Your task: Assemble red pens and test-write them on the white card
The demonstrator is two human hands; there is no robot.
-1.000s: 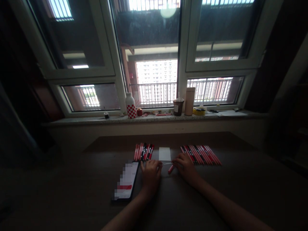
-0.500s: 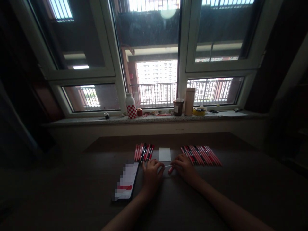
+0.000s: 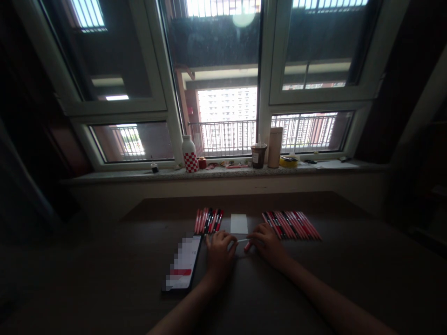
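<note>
My left hand (image 3: 219, 253) rests on the dark table (image 3: 314, 279) with its fingers curled around the end of a thin pale rod (image 3: 242, 240). My right hand (image 3: 268, 243) pinches the rod's other end, where a pink pen barrel (image 3: 247, 246) pokes out below the fingers. A small row of pink and black pens (image 3: 208, 220) lies just beyond my left hand. A longer row of pens (image 3: 292, 225) spreads out beside my right hand. A white card (image 3: 239, 224) sits between the two rows.
A phone (image 3: 182, 263) with a lit screen lies left of my left hand. The windowsill (image 3: 122, 175) holds a red-checked bottle (image 3: 189, 154), a dark cup (image 3: 259, 155), a tall tumbler (image 3: 275, 146) and a yellow tape roll (image 3: 288, 161).
My hands have drawn slightly closer together along the thin rod, and the gap between them is smaller than a second ago.
</note>
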